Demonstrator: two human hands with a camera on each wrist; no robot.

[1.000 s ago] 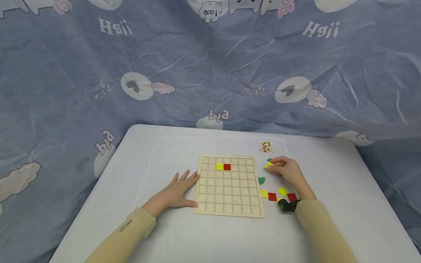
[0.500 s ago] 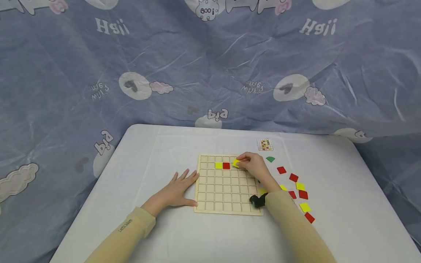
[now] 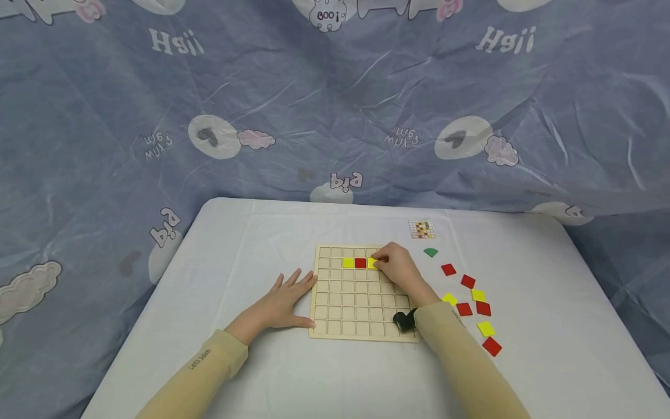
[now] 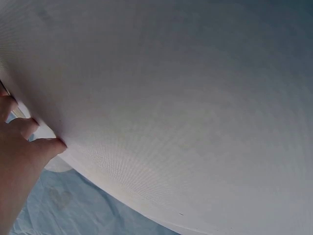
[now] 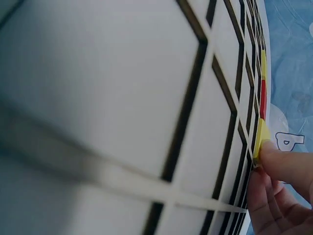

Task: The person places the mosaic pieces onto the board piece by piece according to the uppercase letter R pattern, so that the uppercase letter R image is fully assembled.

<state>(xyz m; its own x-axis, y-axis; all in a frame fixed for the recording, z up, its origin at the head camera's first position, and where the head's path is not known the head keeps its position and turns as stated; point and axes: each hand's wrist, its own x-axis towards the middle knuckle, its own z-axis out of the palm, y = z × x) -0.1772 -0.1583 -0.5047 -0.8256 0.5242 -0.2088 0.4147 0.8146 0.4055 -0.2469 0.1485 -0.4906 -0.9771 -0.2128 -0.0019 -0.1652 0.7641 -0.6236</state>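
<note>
A light wooden grid board [image 3: 348,299] lies on the white table. In its second row from the back sit a yellow square tile [image 3: 348,263] and a red square tile [image 3: 360,263], side by side. My right hand [image 3: 400,267] pinches another yellow tile [image 3: 371,263] at the cell just right of the red one. The right wrist view shows thumb and fingers on that yellow tile [image 5: 261,139], tilted at its cell. With fingers spread, my left hand [image 3: 282,302] rests at the board's left edge, fingertips and thumb touching the rim.
Several loose red tiles [image 3: 464,309] and yellow tiles [image 3: 485,329] lie right of the board, partly beside the right sleeve. A green quarter-round piece [image 3: 431,252] and a small pattern card [image 3: 421,228] lie farther back. A patterned blue-grey cloth [image 3: 303,116] hangs behind the table.
My right hand has carried the yellow tile left from the table's right side to the cell beside the red tile. The left hand has stayed at the board's edge.
</note>
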